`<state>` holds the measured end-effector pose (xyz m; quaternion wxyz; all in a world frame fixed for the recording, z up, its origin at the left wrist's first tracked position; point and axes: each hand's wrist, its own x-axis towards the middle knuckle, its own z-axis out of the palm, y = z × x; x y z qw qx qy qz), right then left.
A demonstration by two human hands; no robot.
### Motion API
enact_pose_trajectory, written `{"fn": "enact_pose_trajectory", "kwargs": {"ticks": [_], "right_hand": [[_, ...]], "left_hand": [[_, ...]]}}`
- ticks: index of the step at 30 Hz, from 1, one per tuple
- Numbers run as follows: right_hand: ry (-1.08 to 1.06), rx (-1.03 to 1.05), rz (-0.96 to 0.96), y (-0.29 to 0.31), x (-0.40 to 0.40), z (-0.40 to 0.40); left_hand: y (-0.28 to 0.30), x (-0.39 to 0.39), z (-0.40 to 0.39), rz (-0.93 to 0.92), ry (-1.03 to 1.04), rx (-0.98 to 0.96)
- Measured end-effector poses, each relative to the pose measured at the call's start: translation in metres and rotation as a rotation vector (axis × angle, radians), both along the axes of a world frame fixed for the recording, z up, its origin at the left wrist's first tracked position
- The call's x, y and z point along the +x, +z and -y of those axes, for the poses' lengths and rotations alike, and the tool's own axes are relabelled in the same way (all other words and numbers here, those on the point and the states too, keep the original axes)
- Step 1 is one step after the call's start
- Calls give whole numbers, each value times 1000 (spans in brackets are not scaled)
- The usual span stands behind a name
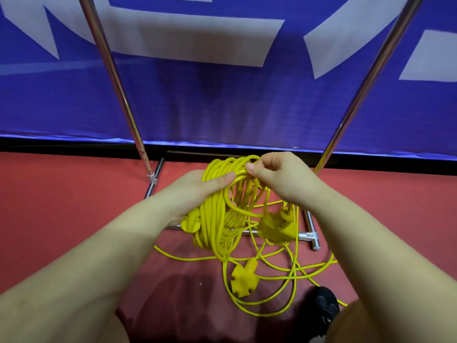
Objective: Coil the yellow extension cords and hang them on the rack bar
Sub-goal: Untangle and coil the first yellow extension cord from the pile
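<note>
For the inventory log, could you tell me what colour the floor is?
Red, seen in the head view: the floor under the loose cord.

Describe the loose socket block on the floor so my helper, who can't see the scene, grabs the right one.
Start at the chrome rack base on the red floor. Look nearer the person, below the coil in both hands. The cross-shaped yellow socket block lies flat there among loose cord, alone; the other blocks hang clustered by the base bar.

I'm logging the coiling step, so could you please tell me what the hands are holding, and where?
Both hold the coiled yellow extension cord at its top: the left hand grips the bundled loops, the right hand pinches the uppermost strands.
</note>
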<state>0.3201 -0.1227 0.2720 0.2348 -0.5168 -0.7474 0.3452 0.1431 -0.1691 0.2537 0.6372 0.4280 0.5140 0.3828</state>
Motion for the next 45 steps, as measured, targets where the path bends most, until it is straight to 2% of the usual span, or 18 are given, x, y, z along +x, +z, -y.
{"fn": "enact_pose_trajectory", "kwargs": {"ticks": [5,8,12,14,17,19,22,25,29,32,35,38,42,45], "right_hand": [[6,12,-9,-2,-3,-1],[114,-206,-13,-7,-3,3],[251,-347,180,-18,3,4],[264,-351,159,-20,7,3],[257,-228,196,-23,7,-1],[126,-148,64,-24,9,-6],[-112,-40,-325,-13,18,-13],[-152,10,-493,-2,20,-12],[-77,9,-350,-2,21,-12],[57,18,-206,-4,17,-11],[178,41,-144,-7,7,-6],[191,93,-107,-6,0,-1],[163,173,-53,-7,-9,7],[100,257,-53,-5,-11,10]], "left_hand": [[3,2,1,87,32,-10],[4,-1,-3,137,144,-15],[8,-18,-13,206,253,-17],[9,-24,-15,222,303,-6],[12,-28,-16,211,324,4],[12,-32,-17,165,302,28],[11,-36,-15,37,236,98],[7,-38,-13,-58,210,119],[7,-41,-15,3,220,-3],[6,-39,-15,76,143,-41],[3,-30,-11,11,67,-21],[2,-17,-5,-101,1,14],[2,-7,1,-100,-116,70],[2,-5,1,-118,-127,53]]}}
